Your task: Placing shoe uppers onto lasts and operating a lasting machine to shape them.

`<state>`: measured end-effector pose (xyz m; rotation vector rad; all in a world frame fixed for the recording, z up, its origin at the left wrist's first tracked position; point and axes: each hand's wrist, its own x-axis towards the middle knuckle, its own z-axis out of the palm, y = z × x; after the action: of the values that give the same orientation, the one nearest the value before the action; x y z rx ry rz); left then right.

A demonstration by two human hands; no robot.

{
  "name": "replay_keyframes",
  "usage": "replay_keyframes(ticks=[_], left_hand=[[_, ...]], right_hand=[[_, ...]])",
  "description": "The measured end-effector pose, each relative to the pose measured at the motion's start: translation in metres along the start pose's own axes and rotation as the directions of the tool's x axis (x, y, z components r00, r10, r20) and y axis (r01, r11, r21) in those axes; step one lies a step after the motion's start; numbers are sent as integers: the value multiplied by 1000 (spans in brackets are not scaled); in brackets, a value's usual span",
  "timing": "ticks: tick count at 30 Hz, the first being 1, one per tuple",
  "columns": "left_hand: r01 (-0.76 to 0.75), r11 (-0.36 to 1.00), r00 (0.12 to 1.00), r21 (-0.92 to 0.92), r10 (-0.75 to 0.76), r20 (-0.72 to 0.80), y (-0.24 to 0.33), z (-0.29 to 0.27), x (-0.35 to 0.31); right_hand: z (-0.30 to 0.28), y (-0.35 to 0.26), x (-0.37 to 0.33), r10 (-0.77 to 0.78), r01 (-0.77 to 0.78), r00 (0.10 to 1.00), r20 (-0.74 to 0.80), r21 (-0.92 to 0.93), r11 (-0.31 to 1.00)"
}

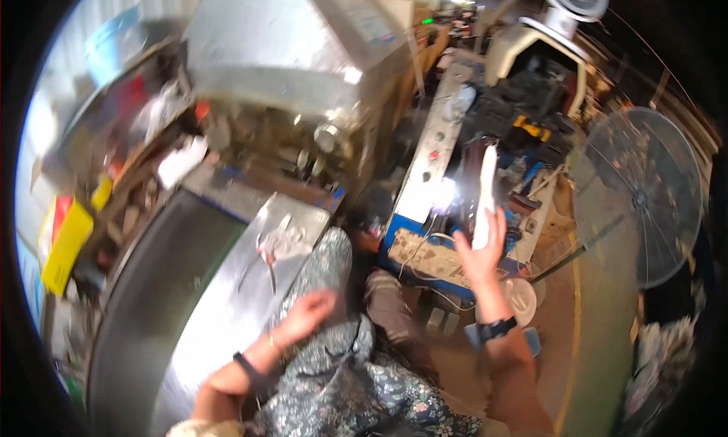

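Note:
My right hand (484, 247) reaches out with its thumb and fingers spread. Between them lies the lower end of a long, dark and white bottle-shaped thing (487, 183); I cannot tell whether the hand presses on it. My left hand (307, 315) is over my lap, close to the flowered cloth (334, 361) that covers my legs. Its fingers look bent, but motion smears them. On the shiny metal table (220, 338) to my left, a tool with red handles (267, 259) lies beside some small pale pieces (288, 240).
A big metal machine housing (273, 50) stands ahead. On the right, a blue-edged bench (432, 259) carries a light panel with buttons (428, 160) and cluttered tools. A large round fan (641, 198) stands further right. Cluttered shelves and a yellow box (67, 247) are at far left.

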<state>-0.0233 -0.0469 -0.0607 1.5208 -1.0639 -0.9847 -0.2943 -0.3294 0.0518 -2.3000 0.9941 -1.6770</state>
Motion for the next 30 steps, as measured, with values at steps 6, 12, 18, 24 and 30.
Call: replay_keyframes(ticks=[6,12,18,24,30], left_hand=[[22,438,986,-899,-156,-52,25,-22,63],[321,362,896,-875,-415,157,-2,-23,28],[219,469,958,-856,-272,97,-27,-14,48],[298,435,937,-850,-305,173,-37,-18,51],[328,431,929,-841,-308,204,-27,-24,50]], right_hand=[[46,-128,-124,-303,-33,670,678,435,900],[120,-126,-98,-28,-861,273,962,257,439],[178,-120,-77,-238,-948,7,971,82,308],[169,-148,-105,-100,-583,382,919,324,745],[160,-138,-107,-237,-871,276,931,347,349]])
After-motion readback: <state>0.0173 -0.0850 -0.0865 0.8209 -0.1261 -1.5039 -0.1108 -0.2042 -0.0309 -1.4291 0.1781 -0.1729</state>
